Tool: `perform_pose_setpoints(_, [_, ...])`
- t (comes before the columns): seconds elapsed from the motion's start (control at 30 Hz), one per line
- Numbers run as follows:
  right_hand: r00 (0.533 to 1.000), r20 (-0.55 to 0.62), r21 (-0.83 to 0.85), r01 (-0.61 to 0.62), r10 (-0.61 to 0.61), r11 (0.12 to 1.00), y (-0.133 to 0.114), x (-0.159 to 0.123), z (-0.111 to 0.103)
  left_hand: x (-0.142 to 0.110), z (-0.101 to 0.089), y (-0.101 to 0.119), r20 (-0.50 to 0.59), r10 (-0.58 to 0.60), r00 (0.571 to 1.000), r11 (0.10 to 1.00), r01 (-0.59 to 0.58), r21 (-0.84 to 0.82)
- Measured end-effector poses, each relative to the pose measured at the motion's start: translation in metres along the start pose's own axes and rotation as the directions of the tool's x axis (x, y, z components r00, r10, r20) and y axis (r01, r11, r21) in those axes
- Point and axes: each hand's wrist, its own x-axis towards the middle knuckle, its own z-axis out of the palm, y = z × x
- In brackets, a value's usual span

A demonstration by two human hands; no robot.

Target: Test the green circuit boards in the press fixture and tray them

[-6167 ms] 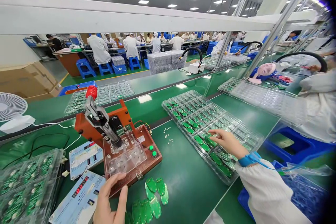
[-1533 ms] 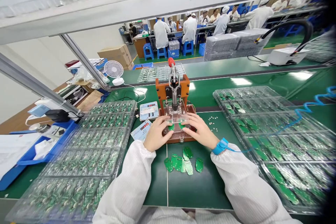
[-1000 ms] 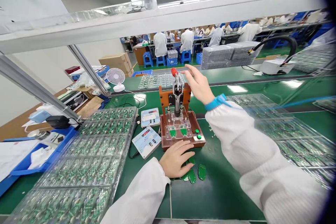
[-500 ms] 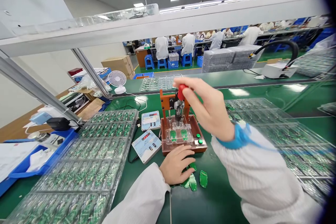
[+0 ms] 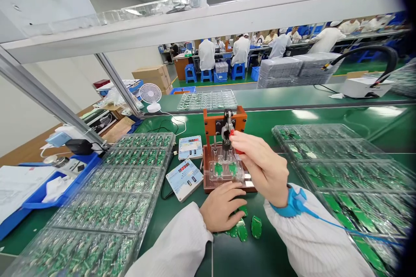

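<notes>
A test press with an orange frame and a brown base stands on the green bench. My right hand, a blue wrist strap at its cuff, is closed round the press's red-tipped lever; the fingers cover most of the red handle. Two small green circuit boards sit in the clear fixture below the plunger. My left hand lies palm down before the base, fingers spread over loose green boards. One more board lies just right of those.
Two small meters with red digits stand left of the press. Clear trays of boards flank it, one on the left and one on the right. A white fan and a low shelf are beyond. Co-workers sit in the background.
My right hand has brought the red lever down and toward me from its raised position. My left hand stays over the loose boards. The head view has shifted slightly.
</notes>
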Motion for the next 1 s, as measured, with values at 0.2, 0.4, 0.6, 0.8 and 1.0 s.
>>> perform_pose_setpoints(0.2, [1.0,-0.02,0.061,-0.022,0.024,0.998,0.01,-0.021,0.015,-0.001,0.003,-0.001,0.015,-0.031,0.999,0.999,0.032,-0.009])
perform_pose_setpoints(0.4, [0.997,-0.059,0.104,-0.045,0.051,0.994,0.01,-0.029,0.023,0.001,0.005,-0.001,-0.018,-0.019,1.0,1.0,0.019,-0.009])
perform_pose_setpoints(0.6, [0.992,-0.059,0.16,-0.1,0.11,0.982,0.01,-0.033,0.025,0.003,0.003,-0.001,0.066,-0.056,0.996,0.998,0.054,0.042])
perform_pose_setpoints(0.8, [0.994,-0.03,0.169,-0.094,0.101,0.981,0.012,-0.032,0.021,0.004,0.004,0.001,0.011,-0.081,0.997,0.996,0.081,-0.026])
perform_pose_setpoints(1.0, [0.995,-0.031,0.206,-0.089,0.098,0.975,0.013,-0.03,0.021,0.006,-0.011,0.014,-0.134,-0.205,0.969,0.944,0.16,-0.287])
